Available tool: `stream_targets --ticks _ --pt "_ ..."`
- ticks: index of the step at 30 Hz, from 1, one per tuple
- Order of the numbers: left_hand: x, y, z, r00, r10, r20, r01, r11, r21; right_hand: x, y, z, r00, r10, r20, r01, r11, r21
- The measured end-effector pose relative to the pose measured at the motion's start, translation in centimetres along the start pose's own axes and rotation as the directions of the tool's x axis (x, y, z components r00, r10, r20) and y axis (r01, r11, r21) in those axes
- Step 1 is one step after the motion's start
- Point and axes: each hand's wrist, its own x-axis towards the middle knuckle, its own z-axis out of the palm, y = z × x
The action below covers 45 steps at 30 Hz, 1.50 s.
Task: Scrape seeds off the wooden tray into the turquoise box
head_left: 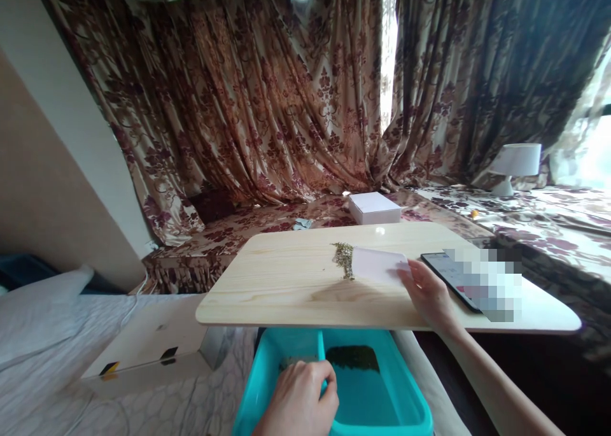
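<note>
My right hand (426, 291) grips the right end of a thin white card (379, 265) lying low over the pale wooden table (267, 277). The card's left edge touches a small heap of greenish-brown bits (344, 260), too small to name. My left hand (303, 394) is closed over a turquoise bin (405, 398) in front of the table, beside its divider. Its fingers are curled, and what they hold, if anything, is hidden. More dark green bits (353, 358) lie in the bin's right compartment. My left hand covers much of the left compartment, where some paler stuff shows.
A tablet or large phone (451, 277), partly blurred out, lies on the table right of my right hand. Behind the table stands a white box (375, 208). A flat white carton (153, 334) rests on the bed at left. A lamp (515, 162) stands far right.
</note>
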Motion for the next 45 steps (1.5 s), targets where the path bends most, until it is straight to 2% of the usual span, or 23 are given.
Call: stream_targets --ticks 6,14,23,28,36,45 --pt "0.31 0.01 0.02 1.000 -0.012 0.013 0.012 1.000 0.006 -0.16 -0.51 -0.26 0.999 -0.047 0.017 0.049 0.996 -0.080" --pt "0.07 -0.19 0.08 1.000 -0.020 0.014 0.020 1.000 0.003 -0.24 -0.21 -0.24 0.999 -0.029 0.041 0.028 0.999 0.029" --pt "0.24 -0.42 0.17 1.000 0.009 0.005 -0.009 1.000 -0.006 -0.27 -0.24 -0.26 0.998 -0.021 0.061 0.020 1.000 0.010" --pt "0.18 -0.61 0.11 1.000 0.025 -0.016 -0.025 0.999 -0.024 -0.39 -0.57 -0.32 0.996 -0.002 0.088 -0.004 0.997 0.072" --pt "0.28 -0.68 0.19 1.000 0.021 -0.019 -0.022 0.999 -0.034 -0.15 -0.35 -0.34 0.999 -0.029 0.024 0.027 0.998 0.065" --pt "0.35 -0.82 0.31 0.999 0.029 -0.017 -0.029 0.999 -0.037 -0.18 0.26 -0.33 1.000 0.017 0.005 -0.018 0.999 0.029"
